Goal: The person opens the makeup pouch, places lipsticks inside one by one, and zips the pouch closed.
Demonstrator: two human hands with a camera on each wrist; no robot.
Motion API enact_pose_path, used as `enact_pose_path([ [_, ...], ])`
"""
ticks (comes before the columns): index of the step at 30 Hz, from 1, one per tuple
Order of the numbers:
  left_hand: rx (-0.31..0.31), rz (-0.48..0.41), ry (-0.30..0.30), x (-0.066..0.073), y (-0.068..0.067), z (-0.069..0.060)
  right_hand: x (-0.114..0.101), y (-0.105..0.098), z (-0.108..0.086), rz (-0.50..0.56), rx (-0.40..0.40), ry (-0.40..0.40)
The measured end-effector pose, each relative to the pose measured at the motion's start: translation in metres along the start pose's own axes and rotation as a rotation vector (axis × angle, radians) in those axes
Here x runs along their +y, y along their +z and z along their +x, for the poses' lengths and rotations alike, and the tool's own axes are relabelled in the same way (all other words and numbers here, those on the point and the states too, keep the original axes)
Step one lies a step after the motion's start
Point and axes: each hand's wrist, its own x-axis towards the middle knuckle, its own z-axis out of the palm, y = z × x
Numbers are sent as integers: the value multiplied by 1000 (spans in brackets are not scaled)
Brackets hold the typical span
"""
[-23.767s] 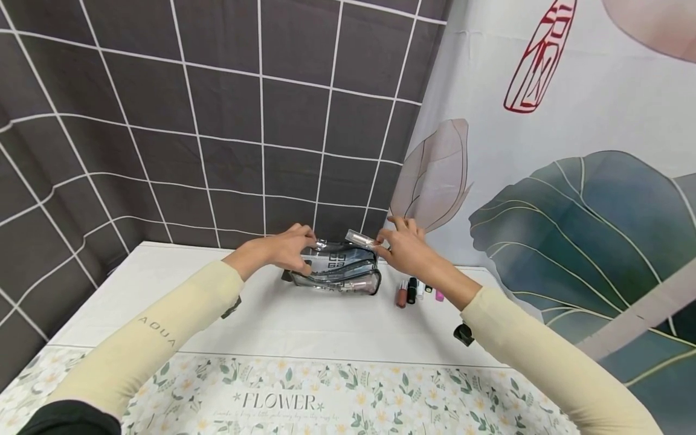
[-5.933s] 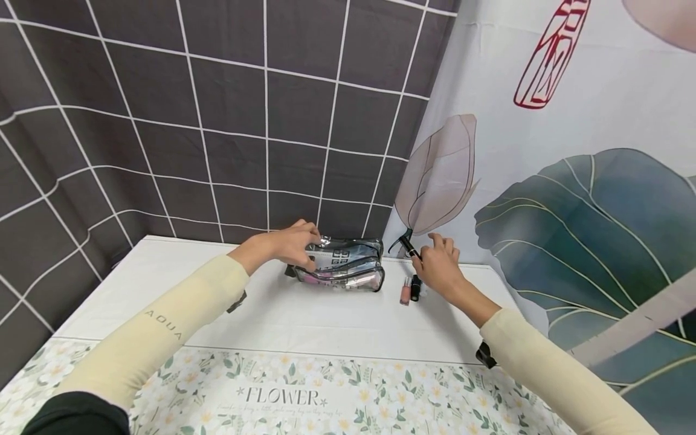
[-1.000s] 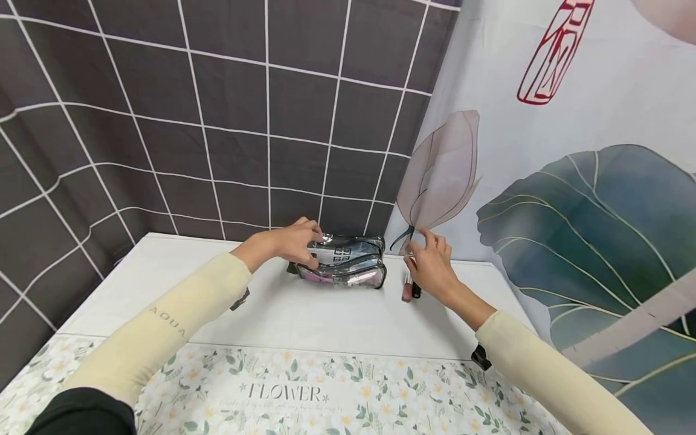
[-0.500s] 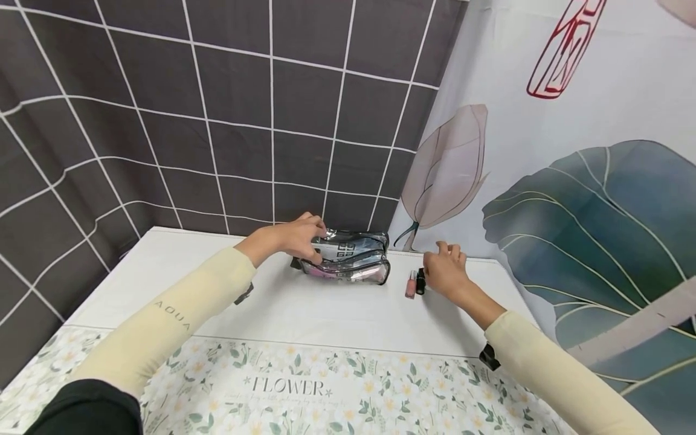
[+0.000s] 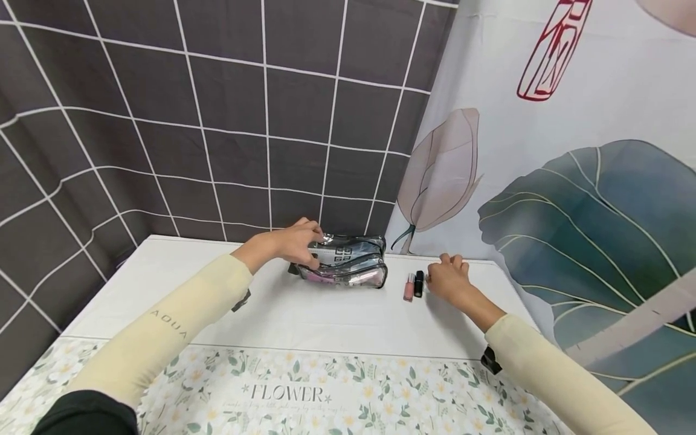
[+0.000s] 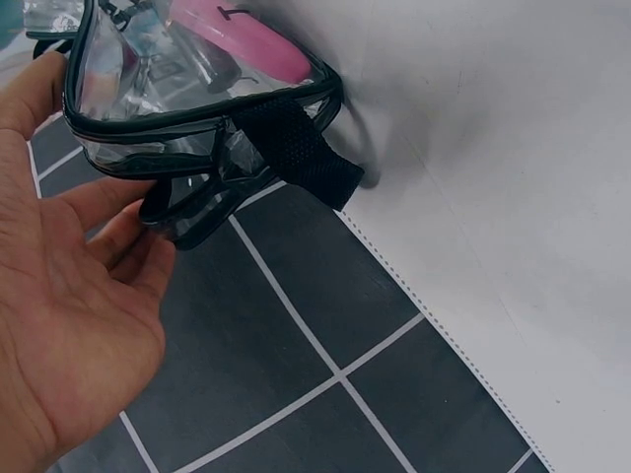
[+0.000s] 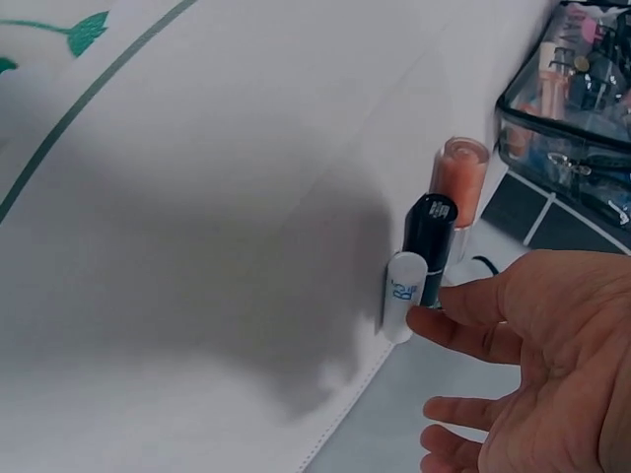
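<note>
Head view: along the rear of the white table [image 5: 315, 314], a clear plastic cosmetics bag [image 5: 353, 261] with black piping lies lengthwise left to right, its contents jumbled. The left hand [image 5: 290, 243] pinches its left end. The right hand [image 5: 448, 280] holds thumb and forefinger close together, other fingers apart. Nearby, a pink lip gloss [image 5: 409, 289] and glossy black lipstick [image 5: 418, 284] lie front to back, the gloss's cap rearward. A smooth white tube [image 7: 402, 296] meets the forefinger; I cannot tell whether it is pinched.
</note>
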Motion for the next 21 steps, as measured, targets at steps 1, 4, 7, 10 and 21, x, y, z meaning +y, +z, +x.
enact_pose_path([
  [1,1,0,0,0,0,0,0,0,0,-3,-3,4],
  [4,0,-2,-7,-1,-1,0,3,-1,1,-9,-13,19],
  [7,1,-3,-7,-1,-1,0,6,1,2,-19,-26,38],
  [10,-4,-7,-6,-1,0,0,9,3,3,-30,-43,60],
  [21,-2,0,4,-2,1,2,8,6,2,-13,-61,106],
])
